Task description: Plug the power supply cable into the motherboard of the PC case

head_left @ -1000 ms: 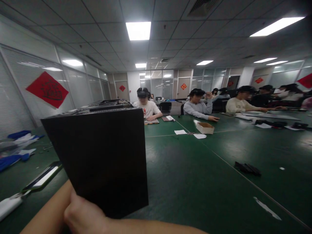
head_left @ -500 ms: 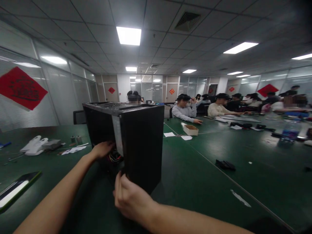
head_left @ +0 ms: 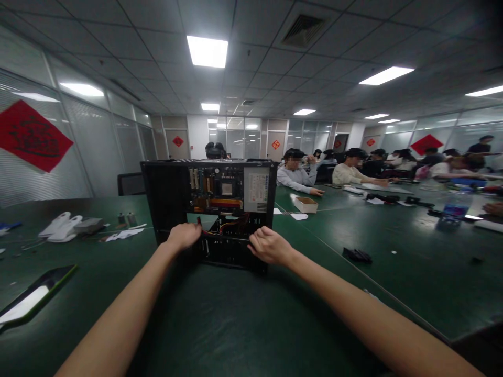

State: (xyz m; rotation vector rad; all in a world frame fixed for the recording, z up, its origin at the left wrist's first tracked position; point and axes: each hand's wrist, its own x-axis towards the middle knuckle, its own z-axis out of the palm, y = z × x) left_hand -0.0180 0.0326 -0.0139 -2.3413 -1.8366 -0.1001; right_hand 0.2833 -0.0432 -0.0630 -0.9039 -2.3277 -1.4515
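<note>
A black computer case [head_left: 165,201] stands on the green table with its open side facing me. Inside it are a motherboard [head_left: 214,187], a silver power supply [head_left: 255,186] at the upper right, and loose coloured cables [head_left: 231,226] lower down. My left hand [head_left: 184,235] reaches into the lower left part, its fingers closed on the case's inner frame and partly hidden. At the lower right edge, my right hand [head_left: 269,245] grips the frame with curled fingers.
A phone [head_left: 33,298] lies at left, below a white plastic bag [head_left: 61,226] and a grey block [head_left: 91,225]. Across the table are a small box [head_left: 305,204], a black cloth-like item [head_left: 357,255] and a water bottle [head_left: 456,205]. Several people sit farther back.
The case has turned so its open side now faces me, showing the motherboard and power supply. My right hand has moved up and to the right with its edge; my left hand shifted right.
</note>
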